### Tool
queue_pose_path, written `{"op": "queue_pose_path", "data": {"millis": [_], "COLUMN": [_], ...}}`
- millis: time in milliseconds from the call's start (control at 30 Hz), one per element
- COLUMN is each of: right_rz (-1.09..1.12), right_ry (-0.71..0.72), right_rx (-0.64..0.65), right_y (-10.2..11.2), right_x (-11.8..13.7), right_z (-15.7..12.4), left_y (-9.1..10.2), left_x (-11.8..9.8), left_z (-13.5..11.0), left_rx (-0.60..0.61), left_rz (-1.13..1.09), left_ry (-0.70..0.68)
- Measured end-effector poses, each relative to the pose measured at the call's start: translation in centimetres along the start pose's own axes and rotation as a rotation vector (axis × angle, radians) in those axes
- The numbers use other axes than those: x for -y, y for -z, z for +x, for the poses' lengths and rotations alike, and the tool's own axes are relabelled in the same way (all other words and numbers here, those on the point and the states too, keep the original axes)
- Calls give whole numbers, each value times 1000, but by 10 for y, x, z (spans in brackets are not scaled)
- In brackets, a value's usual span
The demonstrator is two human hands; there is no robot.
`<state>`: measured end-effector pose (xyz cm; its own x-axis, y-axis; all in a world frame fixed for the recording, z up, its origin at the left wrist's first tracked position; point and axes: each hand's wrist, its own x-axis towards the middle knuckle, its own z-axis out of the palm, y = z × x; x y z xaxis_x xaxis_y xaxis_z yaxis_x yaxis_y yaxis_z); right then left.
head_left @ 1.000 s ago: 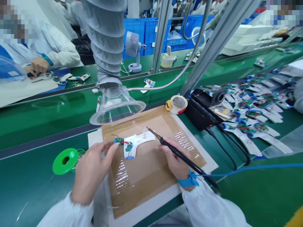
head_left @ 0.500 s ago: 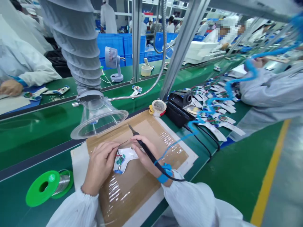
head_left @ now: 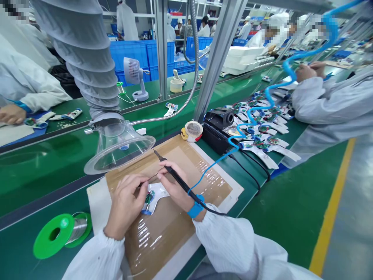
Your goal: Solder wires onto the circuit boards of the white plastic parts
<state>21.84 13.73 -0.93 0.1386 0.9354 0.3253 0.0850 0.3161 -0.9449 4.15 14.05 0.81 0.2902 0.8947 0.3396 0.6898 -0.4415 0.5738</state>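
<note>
Wire (head_left: pixel 153 177) is pinched by left hand (head_left: pixel 127 202) and right hand (head_left: pixel 175 190), soldering iron (head_left: pixel 178 179) right-held. Wire handling seems underway; steadiness is needed.

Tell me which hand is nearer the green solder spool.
Left. The left hand is up and right of the green solder spool; the right hand lies farther right.

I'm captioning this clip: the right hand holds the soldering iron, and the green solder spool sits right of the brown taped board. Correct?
Not quite: the head view shows the green solder spool left of the brown taped board, not right. The right hand does hold the soldering iron.
</note>
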Motion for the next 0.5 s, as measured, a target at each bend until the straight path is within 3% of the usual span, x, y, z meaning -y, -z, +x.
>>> {"op": "queue_pose_path", "data": {"millis": [267, 500], "right_rz": [-93, -90], "right_ry": [-3, -21], "right_rx": [-20, -27], "right_y": [2, -2], "right_x": [9, 8], "right_z": [-2, -5], "left_y": [-1, -8], "left_x": [-14, -19], "left_z": [20, 18], "left_rx": [98, 35], "left_rz": [-129, -327], "left_ry": [211, 353]}}
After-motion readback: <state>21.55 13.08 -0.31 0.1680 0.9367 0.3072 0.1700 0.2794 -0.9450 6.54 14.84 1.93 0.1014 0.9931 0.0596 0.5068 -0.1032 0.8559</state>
